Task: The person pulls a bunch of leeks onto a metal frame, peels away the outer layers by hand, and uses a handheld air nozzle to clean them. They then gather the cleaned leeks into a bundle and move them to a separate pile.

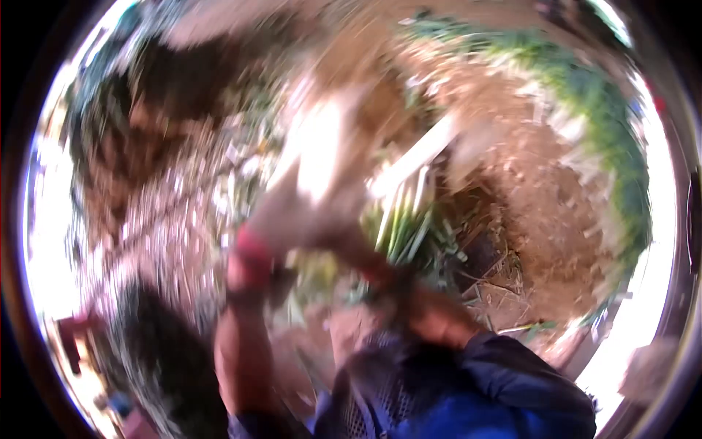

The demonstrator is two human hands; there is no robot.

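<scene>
My left hand (278,216) and my right hand (341,228) are side by side near the middle of the view, both smeared by motion. Between and above them a bundle of white-stemmed green onions (325,146) points away from me, its brownish root end blurred. Both hands are wrapped round its lower part; single fingers cannot be made out. A red band (252,256) circles my left wrist. Just right of the hands lie loose green onions (406,219) with white stalks and green leaves.
A long curved row of green onions (621,161) runs along the right, roots inward. Brown roots or soil (541,183) lie inside it. Scattered plant scraps (183,197) cover the ground at left. A dark shaggy heap (157,358) is at the lower left.
</scene>
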